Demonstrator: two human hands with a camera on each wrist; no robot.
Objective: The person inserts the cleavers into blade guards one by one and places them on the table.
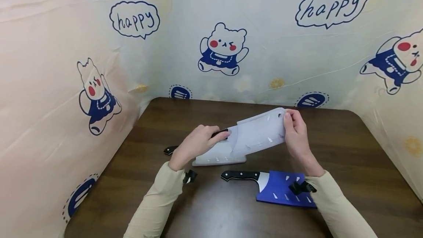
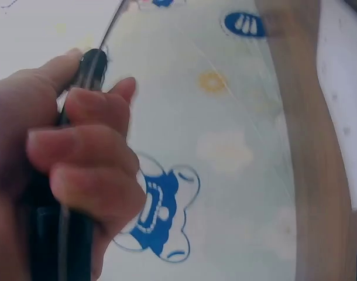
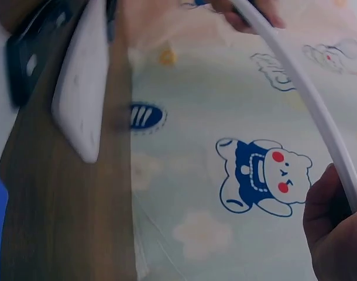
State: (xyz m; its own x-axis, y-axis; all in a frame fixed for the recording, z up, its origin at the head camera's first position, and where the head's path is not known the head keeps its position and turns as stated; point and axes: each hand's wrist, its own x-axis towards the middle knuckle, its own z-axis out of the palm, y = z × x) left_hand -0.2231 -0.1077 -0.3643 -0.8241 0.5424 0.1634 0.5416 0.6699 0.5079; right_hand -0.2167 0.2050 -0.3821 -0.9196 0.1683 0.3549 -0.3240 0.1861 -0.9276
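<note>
My left hand grips the black handle of a cleaver, fingers curled round it in the left wrist view. A white blade cover lies over this cleaver's blade, tilted up to the right above the table. My right hand pinches the cover's far end beside its small hole; in the right wrist view the cover appears edge-on. Beneath and behind my left hand, a second cleaver in a white cover rests on the table, its black handle pointing left. How much blade is inside the raised cover is hidden.
A third cleaver, in a blue cover, lies nearer the front below my right forearm, its black handle to the left. All this is on a dark wooden table. A printed cloth hangs behind and at the sides.
</note>
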